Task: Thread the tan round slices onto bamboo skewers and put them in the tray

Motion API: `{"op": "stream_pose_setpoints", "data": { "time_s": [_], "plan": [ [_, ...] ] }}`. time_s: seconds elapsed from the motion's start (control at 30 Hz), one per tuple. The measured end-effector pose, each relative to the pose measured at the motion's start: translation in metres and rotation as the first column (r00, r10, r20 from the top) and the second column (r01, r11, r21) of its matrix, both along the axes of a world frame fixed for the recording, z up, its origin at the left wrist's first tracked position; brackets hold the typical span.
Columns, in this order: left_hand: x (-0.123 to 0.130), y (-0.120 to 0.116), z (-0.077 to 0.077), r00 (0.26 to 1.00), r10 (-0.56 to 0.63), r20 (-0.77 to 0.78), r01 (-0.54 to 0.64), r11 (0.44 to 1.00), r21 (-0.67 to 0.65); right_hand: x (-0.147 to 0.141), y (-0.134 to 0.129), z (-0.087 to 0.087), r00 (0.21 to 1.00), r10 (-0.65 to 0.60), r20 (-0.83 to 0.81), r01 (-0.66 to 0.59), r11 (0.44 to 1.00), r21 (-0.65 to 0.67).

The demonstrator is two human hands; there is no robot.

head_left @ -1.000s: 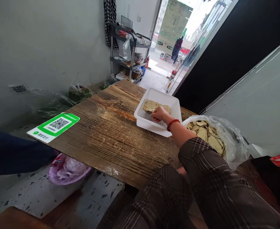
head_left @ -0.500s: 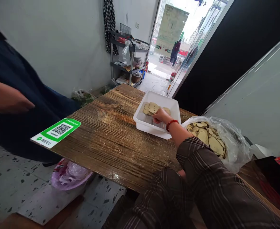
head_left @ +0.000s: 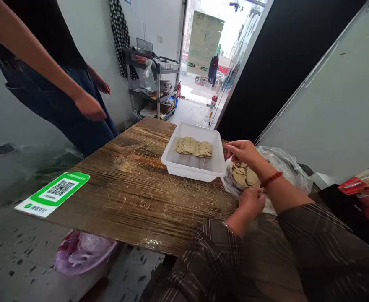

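A clear plastic bag (head_left: pixel 287 161) with several flat, pale greenish-brown slices (head_left: pixel 245 175) lies open on the right of the table. My right hand (head_left: pixel 242 152), wearing a red bead bracelet, pinches the bag's far left rim beside the tray. At the near rim, my left hand (head_left: pixel 250 203) is closed on the bag's edge, its fingertips partly hidden. To their left stands a white plastic tray (head_left: pixel 190 170). Skewered slices (head_left: pixel 192 147) lie side by side in it, their thin sticks pointing towards me.
The wooden table (head_left: pixel 134 188) bears a green-and-white QR code card (head_left: pixel 54 193) at its left corner. A person (head_left: pixel 61 92) stands beyond the left edge. A purple basin (head_left: pixel 84 253) sits below. Behind are a shelf cart (head_left: pixel 156 82) and a doorway. Red packaging (head_left: pixel 351 184) lies at right.
My right hand has left the tray and moved right to the bag. My left hand has come into view there. The view has shifted, and the person at left shows more fully.
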State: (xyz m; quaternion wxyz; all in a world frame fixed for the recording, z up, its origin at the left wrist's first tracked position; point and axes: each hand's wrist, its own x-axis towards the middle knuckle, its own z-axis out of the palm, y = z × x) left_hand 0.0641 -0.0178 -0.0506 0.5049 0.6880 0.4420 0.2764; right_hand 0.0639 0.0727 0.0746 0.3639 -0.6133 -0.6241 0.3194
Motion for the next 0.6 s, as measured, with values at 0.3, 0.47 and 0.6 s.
{"op": "stream_pose_setpoints", "data": {
  "time_s": [0.3, 0.47, 0.6],
  "plan": [
    [0.009, 0.016, -0.010, 0.979, 0.076, 0.191, -0.106, 0.983, 0.151, 0.175, -0.115, -0.027, 0.871, -0.491, -0.021, 0.482, 0.846, 0.228],
    [0.010, 0.030, -0.010, 0.927, 0.096, 0.362, -0.131, 0.989, 0.073, 0.234, -0.162, -0.051, 0.785, -0.598, 0.166, 0.552, 0.795, 0.251],
    [0.005, 0.030, -0.008, 0.892, 0.148, 0.427, -0.182, 0.982, 0.041, 0.241, -0.188, -0.077, 0.799, -0.517, 0.307, 0.443, 0.851, 0.281]
  ]
}}
